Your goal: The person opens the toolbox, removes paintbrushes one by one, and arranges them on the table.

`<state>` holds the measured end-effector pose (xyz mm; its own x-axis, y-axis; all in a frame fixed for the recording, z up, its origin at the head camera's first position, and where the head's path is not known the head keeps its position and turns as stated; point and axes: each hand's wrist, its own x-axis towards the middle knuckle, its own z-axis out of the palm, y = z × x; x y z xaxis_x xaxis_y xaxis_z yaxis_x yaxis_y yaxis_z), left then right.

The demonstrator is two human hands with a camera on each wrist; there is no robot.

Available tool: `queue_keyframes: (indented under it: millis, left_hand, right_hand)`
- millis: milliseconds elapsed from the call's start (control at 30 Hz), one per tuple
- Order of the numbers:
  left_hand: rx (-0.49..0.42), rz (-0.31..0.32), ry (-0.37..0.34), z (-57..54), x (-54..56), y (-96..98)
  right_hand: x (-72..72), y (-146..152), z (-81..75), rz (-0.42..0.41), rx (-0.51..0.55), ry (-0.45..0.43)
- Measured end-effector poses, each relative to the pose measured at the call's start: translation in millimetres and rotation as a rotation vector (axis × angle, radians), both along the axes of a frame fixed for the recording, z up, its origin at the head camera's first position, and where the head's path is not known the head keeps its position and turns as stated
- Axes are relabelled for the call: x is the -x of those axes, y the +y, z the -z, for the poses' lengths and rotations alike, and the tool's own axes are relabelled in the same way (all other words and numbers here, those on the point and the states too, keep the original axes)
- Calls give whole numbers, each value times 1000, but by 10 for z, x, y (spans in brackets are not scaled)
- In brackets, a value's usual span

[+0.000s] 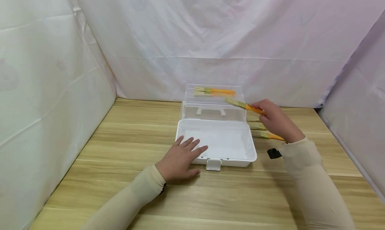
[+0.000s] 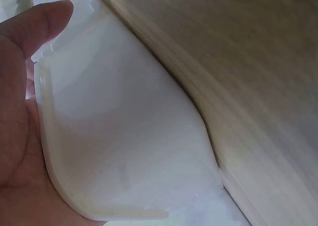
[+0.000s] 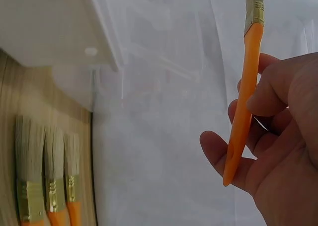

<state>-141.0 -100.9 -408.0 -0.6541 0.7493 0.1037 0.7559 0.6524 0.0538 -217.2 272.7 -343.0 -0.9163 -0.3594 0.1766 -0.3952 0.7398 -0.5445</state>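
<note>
A white plastic box (image 1: 252,156) stands with its clear lid raised at the back. Over its front left corner my left hand (image 1: 180,159) lies with fingers spread; in the left wrist view the palm (image 2: 15,136) rests against the rim (image 2: 45,116). My right hand (image 1: 278,121) pinches the orange handle of a paintbrush (image 3: 244,99) between thumb and fingers. That brush is held up near the lid's right side, bristles pointing left. Two paintbrushes (image 1: 222,91) with orange handles lie in the clear upper section (image 1: 190,98) behind the box.
Three more paintbrushes (image 3: 30,186) lie side by side on the wooden table (image 1: 120,156), right of the box. White cloth (image 1: 210,39) hangs behind and on both sides. A clear latch (image 1: 213,164) sticks out at the box's front.
</note>
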Motion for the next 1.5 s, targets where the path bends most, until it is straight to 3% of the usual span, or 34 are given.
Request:
queue_keyframes:
  millis: [400, 667, 933, 1133, 1233, 1500]
  left_hand:
    - [23, -15, -17, 13, 4, -7]
    - [22, -8, -13, 8, 12, -1]
    - [13, -11, -21, -6, 7, 1]
    - [21, -11, -16, -7, 10, 0]
    - [20, -9, -11, -5, 12, 2]
    - [18, -11, -17, -5, 17, 2]
  right_hand:
    - [-252, 577, 243, 54, -59, 18]
    - [-377, 896, 411, 114, -96, -53]
    - [-432, 1072, 682, 87, -127, -103]
    - [-484, 1116, 849, 43, -160, -56]
    - [-497, 1112, 889, 17, -177, -19]
    - [-507, 1084, 894, -29, -197, -28]
